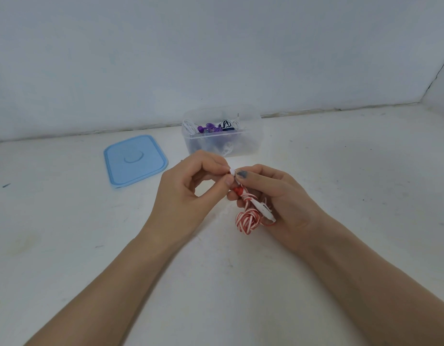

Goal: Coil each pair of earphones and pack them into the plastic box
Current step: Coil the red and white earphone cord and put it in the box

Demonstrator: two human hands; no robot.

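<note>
R hand (278,196) hides much of red-white earphones (248,218); box (245,146) contents blurry.

Clear plastic box (243,146), matt blue lid (135,162)

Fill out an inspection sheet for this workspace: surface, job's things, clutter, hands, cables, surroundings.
Surface: white table, scuffed, with small dark marks.
Job's things: clear plastic box open near the wall, holding purple, dark and white earphones; red-and-white earphones held above the table, partly coiled.
Clutter: blue lid lying flat, left of the box and apart from it.
Hands: left hand pinches the white end of the earphones; right hand holds the coil, a dark smudge on one finger.
Cables: only the earphone cords.
Surroundings: pale wall behind, corner at right.
</note>
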